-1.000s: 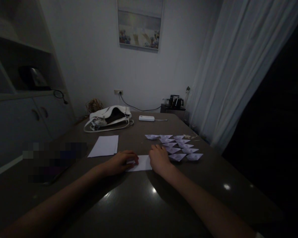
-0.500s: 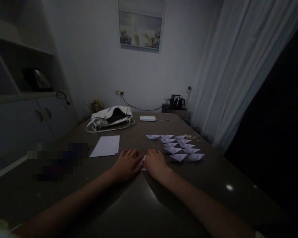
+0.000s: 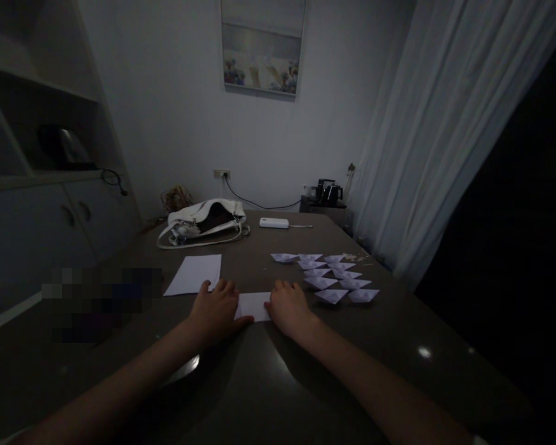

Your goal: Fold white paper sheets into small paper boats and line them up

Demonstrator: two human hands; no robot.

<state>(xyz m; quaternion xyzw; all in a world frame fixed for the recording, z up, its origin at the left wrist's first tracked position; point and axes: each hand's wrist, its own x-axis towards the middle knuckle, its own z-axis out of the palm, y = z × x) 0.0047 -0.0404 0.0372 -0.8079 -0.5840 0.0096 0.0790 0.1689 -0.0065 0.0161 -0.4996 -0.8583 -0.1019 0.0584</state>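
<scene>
A small folded strip of white paper [image 3: 254, 303] lies flat on the table between my two hands. My left hand [image 3: 217, 310] rests over its left end, palm down, fingers spread and thumb stretched along the near edge. At the right end my right hand [image 3: 291, 308] is curled down over the paper, fingers close together and thumb at its edge, holding it against the tabletop. What lies under both palms is hidden. Several white folded paper boats [image 3: 331, 295] stand in rows just right of my right hand. Beyond my left hand is a stack of white paper sheets [image 3: 195, 274].
The dark table [image 3: 278, 383] has a glossy top. Toward its far end are a white handbag [image 3: 204, 222] and a white power bank [image 3: 273, 223] with a short cable. Small pale scraps [image 3: 356, 256] lie beyond the boats. A blurred-out dark item [image 3: 106, 303] is at the left.
My left hand first came right along the strip until it nearly met my right hand, then slid back left with fingers spreading, uncovering the paper. My right hand has stayed nearly in place.
</scene>
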